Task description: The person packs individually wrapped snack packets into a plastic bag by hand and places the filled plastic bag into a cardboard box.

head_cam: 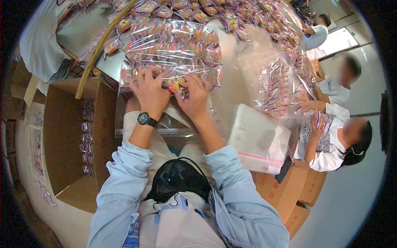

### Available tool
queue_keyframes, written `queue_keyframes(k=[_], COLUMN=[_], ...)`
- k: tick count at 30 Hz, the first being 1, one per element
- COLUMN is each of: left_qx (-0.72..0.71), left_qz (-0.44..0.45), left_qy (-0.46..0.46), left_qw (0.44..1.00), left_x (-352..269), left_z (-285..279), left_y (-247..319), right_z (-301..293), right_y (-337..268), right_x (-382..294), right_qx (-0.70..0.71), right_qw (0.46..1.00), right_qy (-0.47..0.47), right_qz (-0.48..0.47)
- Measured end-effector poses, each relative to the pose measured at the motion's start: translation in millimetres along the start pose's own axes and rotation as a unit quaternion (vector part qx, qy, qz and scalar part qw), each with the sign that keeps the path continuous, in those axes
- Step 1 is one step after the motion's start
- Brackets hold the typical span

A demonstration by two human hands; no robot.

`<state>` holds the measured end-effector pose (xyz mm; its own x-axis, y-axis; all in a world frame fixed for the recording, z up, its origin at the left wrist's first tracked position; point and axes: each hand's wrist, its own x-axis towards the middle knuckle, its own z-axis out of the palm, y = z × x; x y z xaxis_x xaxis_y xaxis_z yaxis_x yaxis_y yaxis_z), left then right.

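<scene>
A large clear plastic bag (173, 49) lies on the table before me, filled with rows of individually wrapped snacks. My left hand (151, 93) is at the bag's near side, its bent fingers over the front row; what its fingertips grip is hidden. Beside it, my right hand (194, 96) holds a wrapped snack (175, 83) with yellow and red print between thumb and fingers. Whether that pack is inside the film or at its mouth I cannot tell. The bag's loose transparent end (180, 122) hangs over the table edge towards my lap.
At left stands an open cardboard box (69, 139) with snack packs inside. A stack of flat clear bags (260, 139) lies to the right. Loose wrapped snacks (214, 11) heap behind a wooden strip (102, 46). Co-workers sit at right, one co-worker's hand (305, 104) near another filled bag (276, 83).
</scene>
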<state>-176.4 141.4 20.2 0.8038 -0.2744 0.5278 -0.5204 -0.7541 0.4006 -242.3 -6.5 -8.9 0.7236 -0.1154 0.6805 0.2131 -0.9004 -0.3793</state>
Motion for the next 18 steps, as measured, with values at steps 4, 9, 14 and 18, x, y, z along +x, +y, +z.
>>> queue_keyframes(k=[4, 9, 14, 18], left_qx=[0.001, 0.019, 0.034, 0.011], left_qz=[0.004, 0.007, 0.005, -0.025], left_qy=[0.019, 0.014, 0.006, -0.021], left_qw=[1.000, 1.000, 0.999, 0.999], left_x=[-3, -2, -5, -5], left_z=[2, 4, 7, 8], left_y=[2, -1, 5, -1], right_z=[4, -1, 10, 0], right_y=[-1, -17, -15, -18], right_x=[0, 11, 6, 18], right_qx=[0.012, 0.002, 0.091, 0.043], right_qw=[0.998, 0.995, 0.981, 0.991], right_qy=[0.061, 0.095, 0.169, 0.129], right_qz=[0.022, 0.007, -0.003, -0.011])
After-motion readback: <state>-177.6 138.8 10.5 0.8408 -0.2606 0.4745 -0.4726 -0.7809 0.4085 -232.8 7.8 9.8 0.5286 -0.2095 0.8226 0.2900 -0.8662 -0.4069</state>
